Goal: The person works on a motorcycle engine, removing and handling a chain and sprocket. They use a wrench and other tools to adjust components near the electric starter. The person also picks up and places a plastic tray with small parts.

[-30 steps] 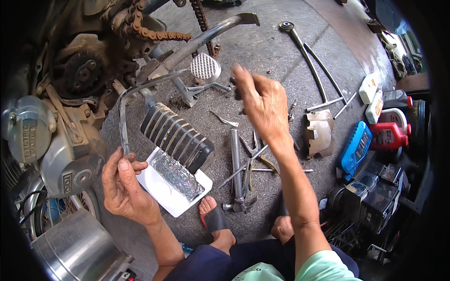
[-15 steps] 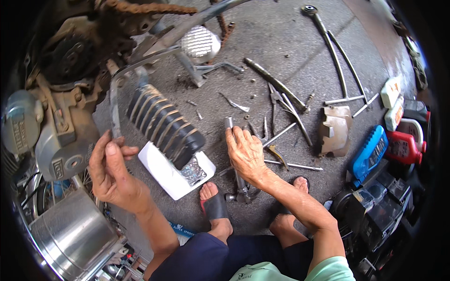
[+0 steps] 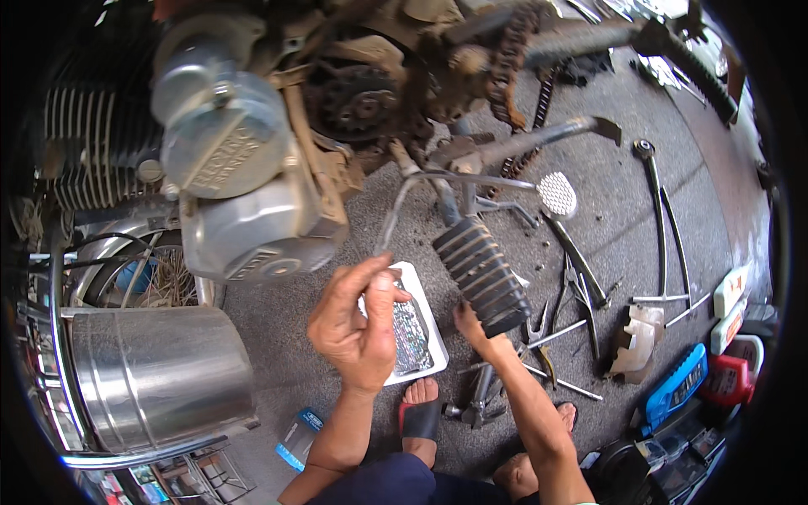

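My left hand (image 3: 358, 332) is raised over a white tray (image 3: 433, 341), its thumb and forefinger pressed together. Whatever may be in that pinch is too small to make out. Glittering wet-looking contents lie in the tray. My right hand (image 3: 470, 324) reaches low to the ground, partly covered by the black ribbed footpeg (image 3: 484, 278), so its fingers are hidden. Close to it on the ground lie a hammer (image 3: 480, 396), pliers (image 3: 576, 282) and a yellow-handled tool (image 3: 549, 364). Above the left hand is a motorcycle engine (image 3: 252, 202) with a dark, greasy sprocket (image 3: 362, 105).
A rusty chain (image 3: 507, 76) hangs from the motorcycle. Long T-handle wrenches (image 3: 659, 219) lie at the right, near a brownish metal cover (image 3: 637, 341), a blue bottle (image 3: 676, 389) and a red bottle (image 3: 725, 379). A shiny metal drum (image 3: 160, 370) stands left.
The view has swung left toward the engine. My left hand is now over the tray, still pinched. The right hand, in plain sight among the tools before, is now partly behind the footpeg.
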Available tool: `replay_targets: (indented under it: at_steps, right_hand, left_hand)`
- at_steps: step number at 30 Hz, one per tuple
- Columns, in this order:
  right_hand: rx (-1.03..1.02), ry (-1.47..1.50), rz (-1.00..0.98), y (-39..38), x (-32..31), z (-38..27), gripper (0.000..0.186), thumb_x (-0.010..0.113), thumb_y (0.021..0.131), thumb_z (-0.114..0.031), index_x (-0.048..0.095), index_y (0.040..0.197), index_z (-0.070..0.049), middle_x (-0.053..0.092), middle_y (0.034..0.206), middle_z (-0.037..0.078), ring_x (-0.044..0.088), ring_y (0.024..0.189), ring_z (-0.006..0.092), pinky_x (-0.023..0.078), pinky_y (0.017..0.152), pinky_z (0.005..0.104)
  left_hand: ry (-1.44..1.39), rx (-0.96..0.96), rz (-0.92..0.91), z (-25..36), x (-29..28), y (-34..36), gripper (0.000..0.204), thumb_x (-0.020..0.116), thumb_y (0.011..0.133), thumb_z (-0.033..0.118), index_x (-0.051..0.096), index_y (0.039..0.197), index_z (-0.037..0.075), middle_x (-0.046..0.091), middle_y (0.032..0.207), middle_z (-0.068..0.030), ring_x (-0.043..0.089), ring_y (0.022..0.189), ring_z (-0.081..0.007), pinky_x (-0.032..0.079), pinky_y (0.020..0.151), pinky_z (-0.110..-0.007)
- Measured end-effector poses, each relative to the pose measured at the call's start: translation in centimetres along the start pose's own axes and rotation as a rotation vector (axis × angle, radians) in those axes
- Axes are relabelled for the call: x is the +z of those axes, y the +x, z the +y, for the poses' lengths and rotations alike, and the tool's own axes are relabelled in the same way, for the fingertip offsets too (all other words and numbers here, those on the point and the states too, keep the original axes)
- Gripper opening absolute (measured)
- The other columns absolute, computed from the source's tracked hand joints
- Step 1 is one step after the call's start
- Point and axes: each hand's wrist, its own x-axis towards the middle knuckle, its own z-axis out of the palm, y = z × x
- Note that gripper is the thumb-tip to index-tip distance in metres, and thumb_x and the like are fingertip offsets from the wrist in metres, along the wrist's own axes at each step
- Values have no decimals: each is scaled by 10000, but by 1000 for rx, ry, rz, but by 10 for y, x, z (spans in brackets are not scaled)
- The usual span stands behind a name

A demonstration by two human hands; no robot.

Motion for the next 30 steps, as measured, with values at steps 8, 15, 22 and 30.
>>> replay_targets:
  at_steps: [8, 15, 22, 30]
  right_hand:
    - [78, 525, 738, 47, -191, -117, 164, 684, 893, -44, 674, 1037, 34, 680, 778, 87, 608, 563, 116, 493, 484, 220]
    - [-194, 825, 556, 73, -141, -303, 205, 677, 906, -34, 656, 1092, 49, 707, 902, 136, 688, 661, 154, 569, 560, 259]
    - [-142, 996, 483, 127, -66, -314, 159, 662, 915, -27, 641, 1038, 73, 684, 877, 83, 656, 679, 97, 512, 584, 211]
    - [-192, 682, 574, 131, -53, -300, 163, 721, 847, -34, 718, 1000, 21, 675, 867, 64, 599, 693, 87, 501, 637, 234]
  left_hand:
    - [-118, 21, -24, 4, -2, 1, 179, 624, 926, -9, 678, 1095, -25, 662, 858, -105, 646, 667, -123, 554, 574, -246]
    - [-146, 11, 1, 6, -3, 2, 173, 620, 933, -2, 672, 1094, -37, 657, 850, -110, 642, 652, -123, 554, 549, -255]
    - [-205, 24, 218, 9, 1, 3, 150, 571, 944, -22, 660, 1053, -74, 655, 851, -108, 636, 609, -132, 515, 538, -247]
    - [-178, 30, 195, 6, -6, 1, 153, 597, 927, -19, 667, 1053, -72, 639, 800, -77, 617, 613, -109, 478, 549, -232]
